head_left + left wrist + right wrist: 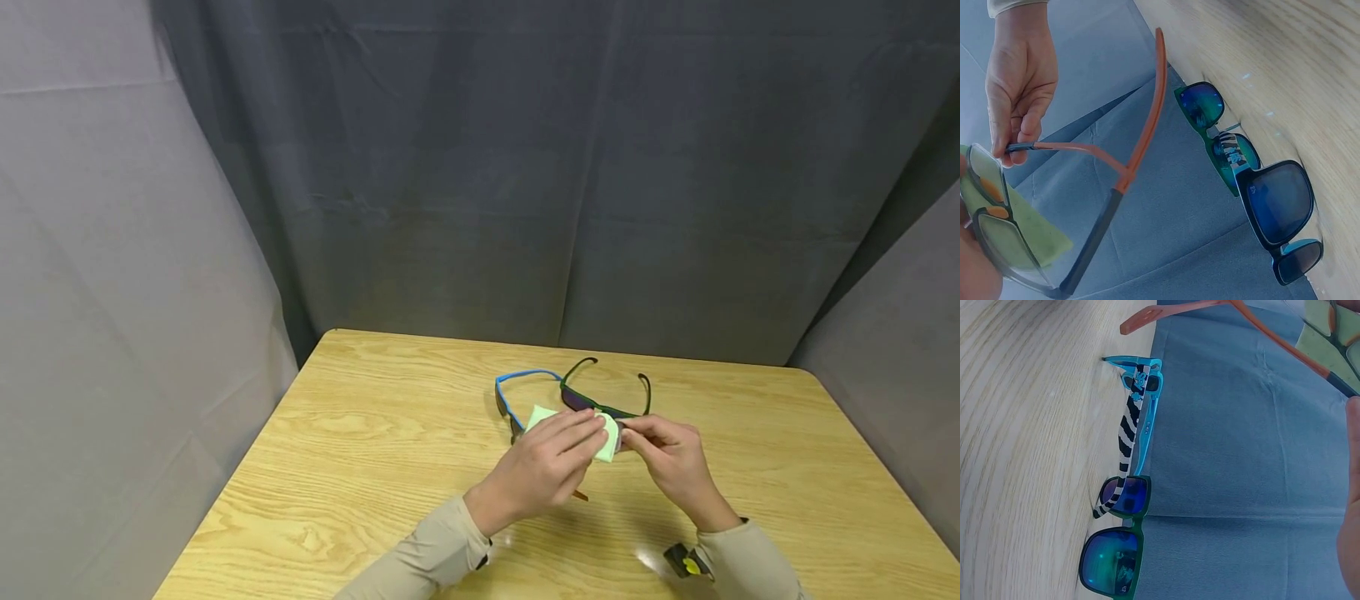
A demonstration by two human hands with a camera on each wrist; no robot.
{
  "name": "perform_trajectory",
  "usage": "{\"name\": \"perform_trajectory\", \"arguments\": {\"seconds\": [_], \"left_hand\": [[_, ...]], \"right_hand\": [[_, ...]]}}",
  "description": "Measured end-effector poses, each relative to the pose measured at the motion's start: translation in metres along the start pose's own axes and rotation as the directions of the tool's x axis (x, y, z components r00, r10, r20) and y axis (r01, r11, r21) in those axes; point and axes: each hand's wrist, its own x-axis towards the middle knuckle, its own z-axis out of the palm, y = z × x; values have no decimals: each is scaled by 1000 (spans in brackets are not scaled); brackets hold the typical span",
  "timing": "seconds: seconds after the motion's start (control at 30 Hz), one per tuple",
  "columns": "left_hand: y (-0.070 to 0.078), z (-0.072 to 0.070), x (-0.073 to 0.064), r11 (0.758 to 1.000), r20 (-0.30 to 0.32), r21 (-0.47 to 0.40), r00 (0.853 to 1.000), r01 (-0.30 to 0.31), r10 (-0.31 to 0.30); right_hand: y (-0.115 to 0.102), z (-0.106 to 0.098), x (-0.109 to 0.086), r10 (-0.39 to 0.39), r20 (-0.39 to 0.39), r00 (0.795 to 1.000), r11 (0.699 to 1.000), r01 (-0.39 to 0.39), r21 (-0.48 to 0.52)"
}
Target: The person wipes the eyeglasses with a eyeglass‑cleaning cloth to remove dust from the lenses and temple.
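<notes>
A light green cloth [542,414] lies folded over the lenses of a pair of eyeglasses [1094,240] with dark front and orange-brown temples. My left hand [551,462] holds the cloth against the lenses, its fingers laid across the top; the thumb's contact is partly hidden. At the frame's right corner, near a hinge, my right hand [671,467] pinches the glasses between thumb and fingertips. Both temples stand unfolded in the left wrist view, where the green cloth shows through the clear lenses. The glasses are held above the table.
Beyond my hands, blue-framed sunglasses [500,387] and green-framed sunglasses [577,400] lie on the wood table [360,442] with temples spread, close together. One green-pair temple has zebra stripes. Grey curtains [465,183] enclose the back and sides.
</notes>
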Motion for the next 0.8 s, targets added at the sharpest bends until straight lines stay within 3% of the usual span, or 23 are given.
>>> {"name": "perform_trajectory", "arguments": {"seconds": [0.23,0.6,0.7,0.8], "left_hand": [[0,0,-1,1000,9,-28,1000,-10,11],[-2,-7,-9,999,-17,-33,999,-43,43],[-4,-10,-14,999,-36,-54,999,-5,4],[-6,-13,-17,989,-63,-112,993,96,-104]], "right_hand": [[1,0,0,7,2,1000,1000,-7,28],[0,-2,-4,78,-61,995,995,-82,-61],[-1,-3,-5,88,-88,992,988,-98,-121],[-6,-2,-3,89,-116,989,979,-109,-175]]}}
